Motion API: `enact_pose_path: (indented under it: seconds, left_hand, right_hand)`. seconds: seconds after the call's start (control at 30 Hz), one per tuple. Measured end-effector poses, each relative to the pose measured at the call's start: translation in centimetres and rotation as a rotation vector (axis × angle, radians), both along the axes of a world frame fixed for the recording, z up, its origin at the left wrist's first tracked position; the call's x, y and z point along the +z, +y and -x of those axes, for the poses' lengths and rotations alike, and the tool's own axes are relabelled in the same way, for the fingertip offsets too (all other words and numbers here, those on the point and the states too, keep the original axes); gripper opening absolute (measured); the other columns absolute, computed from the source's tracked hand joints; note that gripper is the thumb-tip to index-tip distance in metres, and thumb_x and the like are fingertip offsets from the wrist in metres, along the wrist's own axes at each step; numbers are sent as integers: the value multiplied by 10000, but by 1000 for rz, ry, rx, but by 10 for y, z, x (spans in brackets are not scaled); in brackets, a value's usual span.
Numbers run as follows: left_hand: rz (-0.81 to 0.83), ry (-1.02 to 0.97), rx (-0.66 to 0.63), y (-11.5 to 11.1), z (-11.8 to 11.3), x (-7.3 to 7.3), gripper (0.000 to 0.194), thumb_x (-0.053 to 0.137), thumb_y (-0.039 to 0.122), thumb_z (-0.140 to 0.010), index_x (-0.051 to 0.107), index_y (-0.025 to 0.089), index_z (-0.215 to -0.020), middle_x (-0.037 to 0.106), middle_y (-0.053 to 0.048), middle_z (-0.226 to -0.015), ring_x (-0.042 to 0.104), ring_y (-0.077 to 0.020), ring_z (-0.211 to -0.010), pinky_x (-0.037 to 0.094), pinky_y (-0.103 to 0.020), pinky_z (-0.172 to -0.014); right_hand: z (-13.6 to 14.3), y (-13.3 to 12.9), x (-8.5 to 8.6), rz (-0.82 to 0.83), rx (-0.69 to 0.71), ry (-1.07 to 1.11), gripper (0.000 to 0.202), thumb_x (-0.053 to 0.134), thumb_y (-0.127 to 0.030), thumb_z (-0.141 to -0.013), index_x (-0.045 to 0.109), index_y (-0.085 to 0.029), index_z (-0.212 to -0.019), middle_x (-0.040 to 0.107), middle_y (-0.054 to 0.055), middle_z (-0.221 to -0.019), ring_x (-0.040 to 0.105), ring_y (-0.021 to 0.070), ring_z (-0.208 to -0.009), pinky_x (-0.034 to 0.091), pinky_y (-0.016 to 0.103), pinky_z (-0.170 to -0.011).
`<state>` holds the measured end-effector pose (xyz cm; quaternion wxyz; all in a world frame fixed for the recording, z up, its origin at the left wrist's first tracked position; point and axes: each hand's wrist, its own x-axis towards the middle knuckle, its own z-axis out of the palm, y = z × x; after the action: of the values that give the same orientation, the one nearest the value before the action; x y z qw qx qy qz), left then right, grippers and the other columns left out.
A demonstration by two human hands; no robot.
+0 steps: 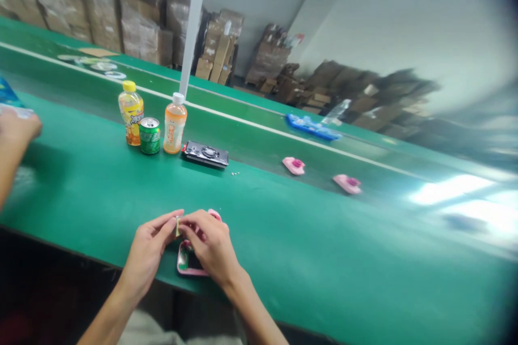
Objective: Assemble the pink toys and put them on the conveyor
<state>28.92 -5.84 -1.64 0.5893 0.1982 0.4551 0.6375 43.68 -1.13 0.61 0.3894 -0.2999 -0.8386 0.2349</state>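
Observation:
My left hand (149, 243) is closed in a pinch on a small flat pale-yellow piece (177, 226). The curled fingertips of my right hand (212, 242) meet the same piece from the other side. Under my hands, on the green table, lies a pink-rimmed object (183, 264) with a dark and glossy inner face; its right part is hidden by my right hand. A rounded pink part (214, 214) shows just behind my right knuckles.
Beyond my hands stand a yellow-capped bottle (131, 116), a green can (149, 137), an orange drink bottle (175, 126) and a black phone-like device (206, 154). Pink pieces (293, 165) and a blue tray (313, 126) lie on the conveyor belt (243, 118). Another person's hand (18, 126) is at left.

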Motion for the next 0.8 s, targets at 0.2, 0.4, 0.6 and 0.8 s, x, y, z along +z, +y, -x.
enact_pose_path:
  seconds: [0.2,0.4,0.6,0.8]
  left_hand:
    - [-1,56,-31,1,1,-4,561,932,574,-634,838,210,-1050,814,-93,-1084,757,-211,-1000,594,-204,-906]
    - [-43,144,-51,0,3,-13,498,873,558,-745,818,234,-1119,804,-69,-1143,735,-213,-1080,568,-219,-961]
    - [-67,175,-75,1,4,-15,457,847,535,-788,817,227,-1125,801,-70,-1153,724,-246,-1124,549,-276,-1018]
    - [-85,237,-118,0,6,-12,440,816,515,-824,815,202,-1135,805,-80,-1127,739,-243,-1057,559,-278,-977]
  right_hand:
    - [0,5,4,26,-22,-48,78,652,-234,-1003,711,-193,-974,706,6,-818,609,136,-700,486,246,-739]
    - [-1,8,7,45,-17,-83,134,625,-252,-1017,726,-204,-943,715,10,-812,634,146,-733,496,256,-763]
    - [-5,12,11,28,24,-109,80,648,-181,-1000,713,-203,-960,732,10,-876,661,142,-794,481,247,-774]
    - [-10,20,23,-54,134,-398,78,595,-181,-1030,673,-181,-1020,687,21,-894,631,142,-783,457,242,-711]
